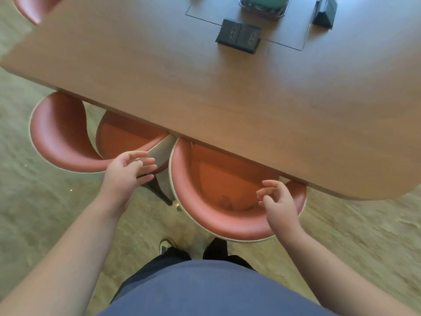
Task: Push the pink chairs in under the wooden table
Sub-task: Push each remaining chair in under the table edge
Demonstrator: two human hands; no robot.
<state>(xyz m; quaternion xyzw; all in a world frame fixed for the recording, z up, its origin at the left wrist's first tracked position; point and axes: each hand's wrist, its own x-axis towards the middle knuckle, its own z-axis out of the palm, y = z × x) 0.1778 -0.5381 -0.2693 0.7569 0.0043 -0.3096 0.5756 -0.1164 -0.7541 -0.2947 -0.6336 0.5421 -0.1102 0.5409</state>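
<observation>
A wooden table (205,87) fills the upper view. Directly in front of me a pink chair (218,222) stands with its seat partly under the table's edge and its curved back toward me. A second pink chair (57,137) stands to its left, also partly under the edge. A third pink chair (32,8) shows at the top left corner. My left hand (129,169) hovers open between the two near chairs, by the left chair's back rim. My right hand (278,201) hovers open over the right side of the near chair's back, fingers curled and holding nothing.
Black socket boxes (238,36) sit on the tabletop beside a rectangular hatch (303,39), with a clear container (264,5) and a black stand (324,12) behind. A dark chair leg (159,191) reaches toward my feet (168,245). Beige carpet (353,236) lies all around.
</observation>
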